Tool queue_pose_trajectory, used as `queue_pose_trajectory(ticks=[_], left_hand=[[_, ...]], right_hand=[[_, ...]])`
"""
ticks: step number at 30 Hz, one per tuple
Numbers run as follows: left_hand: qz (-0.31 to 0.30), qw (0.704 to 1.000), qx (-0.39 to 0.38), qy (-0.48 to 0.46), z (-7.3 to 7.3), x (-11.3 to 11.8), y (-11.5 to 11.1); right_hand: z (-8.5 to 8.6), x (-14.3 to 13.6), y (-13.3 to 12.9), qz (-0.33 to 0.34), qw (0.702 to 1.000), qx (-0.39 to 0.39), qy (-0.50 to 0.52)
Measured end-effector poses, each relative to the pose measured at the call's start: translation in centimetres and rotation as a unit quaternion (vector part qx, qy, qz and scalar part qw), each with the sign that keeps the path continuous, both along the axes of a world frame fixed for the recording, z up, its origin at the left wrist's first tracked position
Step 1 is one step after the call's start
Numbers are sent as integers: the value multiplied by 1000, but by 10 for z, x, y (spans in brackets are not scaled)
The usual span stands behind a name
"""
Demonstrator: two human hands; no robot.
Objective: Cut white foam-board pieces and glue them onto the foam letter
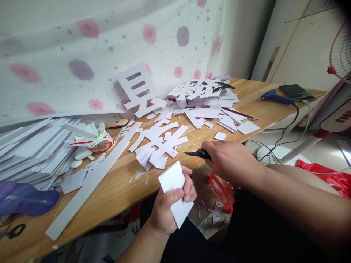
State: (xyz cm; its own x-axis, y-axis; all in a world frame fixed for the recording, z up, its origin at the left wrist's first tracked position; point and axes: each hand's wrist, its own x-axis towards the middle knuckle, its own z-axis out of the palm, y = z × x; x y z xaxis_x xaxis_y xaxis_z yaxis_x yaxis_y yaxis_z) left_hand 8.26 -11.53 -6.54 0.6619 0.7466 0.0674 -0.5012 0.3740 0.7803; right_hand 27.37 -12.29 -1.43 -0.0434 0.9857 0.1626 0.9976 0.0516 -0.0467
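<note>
My left hand (167, 208) grips a small white foam-board piece (172, 179) in front of the wooden table's near edge. My right hand (231, 160) holds a black utility knife (197, 153), its blade pointing left, just above and to the right of the piece. The blade is apart from the board. White cut-out characters (159, 140) lie on the table right behind both hands.
A wooden table (115, 190) carries a heap of cut characters (203, 96), long white strips (90, 186), stacked boards (30, 149), a paper cup (100, 142), a red pencil (240, 114), a blue glue gun (275, 96) and a phone (296, 91). A fan (340, 54) stands at right. Scraps lie on my lap.
</note>
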Motion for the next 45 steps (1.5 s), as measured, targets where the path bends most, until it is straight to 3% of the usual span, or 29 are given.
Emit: queue_pose_trajectory(ticks=[6,11,13,18,21,25,32,40,45], left_hand=[[-81,996,-44,-12,-2,-8,0],[-117,992,-42,19,-2,-14,1],[-95,994,-32,42,2,-15,3],[67,990,-49,116,22,-16,10],[120,985,-28,121,34,-15,13],[116,982,10,147,40,-13,14],[145,961,51,229,36,-13,13],[170,911,101,362,25,-14,15],[154,887,112,421,25,-11,15]], right_hand=[[2,-6,0,45,992,5,121],[0,-4,1,114,985,29,130],[-2,-1,2,135,983,55,114],[-6,2,1,165,973,157,38],[-6,1,0,175,963,203,-11],[-4,-3,-2,191,954,228,-42],[-5,-5,-3,206,946,233,-94],[-5,-4,-7,200,935,257,-139],[-6,-7,-8,205,931,260,-156]])
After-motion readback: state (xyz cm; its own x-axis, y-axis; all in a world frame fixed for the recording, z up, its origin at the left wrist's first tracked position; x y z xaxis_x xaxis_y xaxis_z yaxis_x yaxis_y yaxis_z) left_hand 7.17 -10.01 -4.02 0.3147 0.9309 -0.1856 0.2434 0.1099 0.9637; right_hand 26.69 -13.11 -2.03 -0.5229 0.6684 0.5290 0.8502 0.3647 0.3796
